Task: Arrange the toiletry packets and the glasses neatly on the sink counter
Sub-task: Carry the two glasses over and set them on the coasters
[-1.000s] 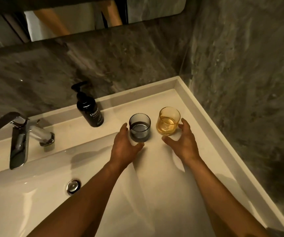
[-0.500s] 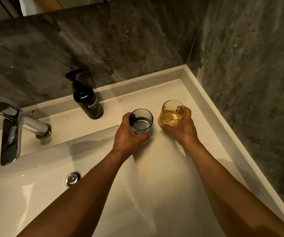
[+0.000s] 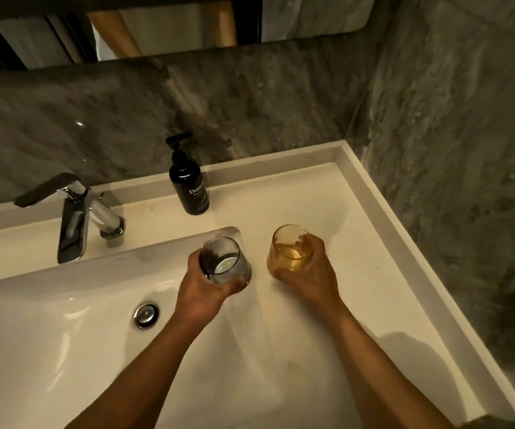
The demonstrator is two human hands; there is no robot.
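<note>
My left hand [image 3: 202,289] grips a smoky grey glass [image 3: 223,260] and holds it tilted above the right corner of the basin. An amber glass [image 3: 288,247] is in my right hand [image 3: 310,275], lifted over the white sink counter [image 3: 343,212] to the right of the basin. The two glasses are a hand's width apart. No toiletry packets are in view.
A black pump bottle [image 3: 189,184] stands at the back of the counter by the raised rim. The chrome tap [image 3: 76,215] is at the left above the basin [image 3: 48,335], with its drain [image 3: 146,314]. Grey marble walls close the back and right; a mirror hangs above.
Both hands closed on the glasses, then lifted them off the counter and drew them nearer to me. The grey glass now tilts over the basin's corner.
</note>
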